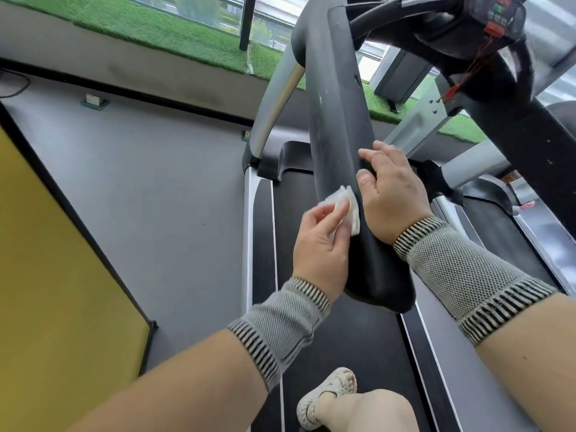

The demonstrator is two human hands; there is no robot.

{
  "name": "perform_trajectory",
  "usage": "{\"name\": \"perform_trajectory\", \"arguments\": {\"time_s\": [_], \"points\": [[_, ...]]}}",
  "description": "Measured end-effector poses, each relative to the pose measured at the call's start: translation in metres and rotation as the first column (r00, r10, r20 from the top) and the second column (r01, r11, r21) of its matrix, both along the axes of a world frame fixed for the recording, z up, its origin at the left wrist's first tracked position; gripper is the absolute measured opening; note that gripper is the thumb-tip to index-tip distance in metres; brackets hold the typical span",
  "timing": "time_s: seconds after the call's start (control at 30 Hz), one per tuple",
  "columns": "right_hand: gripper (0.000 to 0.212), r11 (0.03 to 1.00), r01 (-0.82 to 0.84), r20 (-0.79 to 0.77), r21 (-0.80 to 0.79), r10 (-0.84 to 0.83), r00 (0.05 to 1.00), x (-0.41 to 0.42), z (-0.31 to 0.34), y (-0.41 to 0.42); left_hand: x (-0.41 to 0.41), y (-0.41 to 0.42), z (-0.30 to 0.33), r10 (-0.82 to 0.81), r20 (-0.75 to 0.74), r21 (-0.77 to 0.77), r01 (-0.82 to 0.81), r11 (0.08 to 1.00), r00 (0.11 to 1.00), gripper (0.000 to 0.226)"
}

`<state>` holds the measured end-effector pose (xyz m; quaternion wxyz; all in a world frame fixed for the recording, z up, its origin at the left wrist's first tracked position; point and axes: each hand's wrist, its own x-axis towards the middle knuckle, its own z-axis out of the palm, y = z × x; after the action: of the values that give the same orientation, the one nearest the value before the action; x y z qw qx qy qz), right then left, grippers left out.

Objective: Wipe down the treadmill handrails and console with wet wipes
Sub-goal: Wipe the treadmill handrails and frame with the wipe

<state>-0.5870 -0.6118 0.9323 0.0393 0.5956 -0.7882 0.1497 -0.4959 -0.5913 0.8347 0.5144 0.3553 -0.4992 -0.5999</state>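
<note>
Head view: folded wet wipe [343,207] in left hand [321,244] against handrail [336,126].

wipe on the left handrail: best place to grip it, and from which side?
Take the folded wet wipe at its free left edge, coming from the handrail's outer left side. The left hand already pinches it there; the wipe's right part lies against the rail beside the right hand.

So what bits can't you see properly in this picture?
All in the head view:
- Console: cut off by the top edge; its buttons are too blurred to read.
- Handrail: the far side and the patch under the wet wipe are hidden.
- Right hand: its fingertips vanish behind the rail.
- Left hand: its palm faces away.
- Sandalled foot: partly cut by the bottom edge.
</note>
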Motion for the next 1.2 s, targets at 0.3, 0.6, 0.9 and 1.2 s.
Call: {"name": "perform_trajectory", "arguments": {"time_s": [0.3, 0.6, 0.9, 1.2], "points": [[0.041, 1.000, 0.008, -0.005, 0.015, -0.008, 1.000, -0.001, -0.001, -0.001, 0.000, -0.013, 0.003, -0.027, 0.048, 0.042, 0.025, 0.999, 0.998, 0.030], [0.041, 1.000, 0.015, -0.004, 0.012, -0.015, 1.000, 0.001, 0.000, -0.001, 0.008, -0.010, -0.002, 0.002, 0.024, 0.000, -0.002, 1.000, 1.000, 0.020], [0.040, 1.000, 0.026, 0.002, -0.001, -0.026, 1.000, 0.000, 0.000, 0.000, 0.019, 0.012, -0.002, 0.050, 0.061, -0.116, -0.042, 0.992, 0.997, 0.015], [0.040, 1.000, 0.026, -0.004, -0.003, -0.026, 1.000, 0.000, 0.000, 0.000, 0.003, -0.019, 0.003, 0.064, 0.045, -0.053, -0.062, 0.997, 0.997, 0.024]]}}
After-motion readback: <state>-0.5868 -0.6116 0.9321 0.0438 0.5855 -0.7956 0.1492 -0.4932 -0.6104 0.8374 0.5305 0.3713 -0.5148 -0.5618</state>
